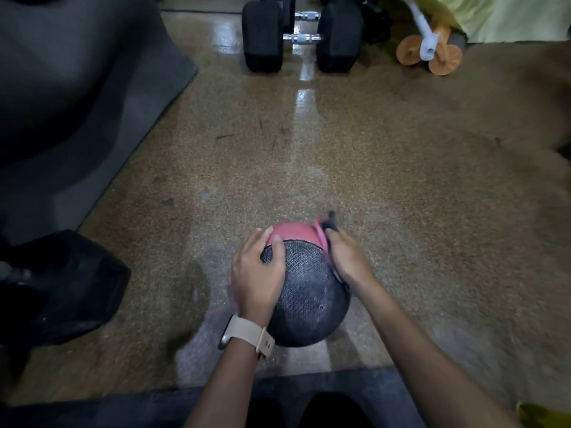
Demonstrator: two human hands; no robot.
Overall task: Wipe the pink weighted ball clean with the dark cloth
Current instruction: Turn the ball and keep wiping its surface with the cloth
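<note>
The pink weighted ball (306, 288) sits on the speckled floor (401, 196), right in front of the person's knees. Part of it is pink and part looks dark and bumpy.

The left hand (259, 273) lies over the ball's left side with its fingers (278, 246) curved round it, holding it in place. The right hand (346, 261) is on the ball's far right side and grips the dark cloth (330, 222) in its closed fingers. One end of the cloth pokes out past them.

To do this step well, I think the left hand should hold the ball firmly so it can't roll away. The right hand should press the cloth flat on the ball and rub in small rounds. Then turn the ball a bit at a time, because the underside needs wiping too. The bumpy part may hide dirt, so it may need more rubbing.
</note>
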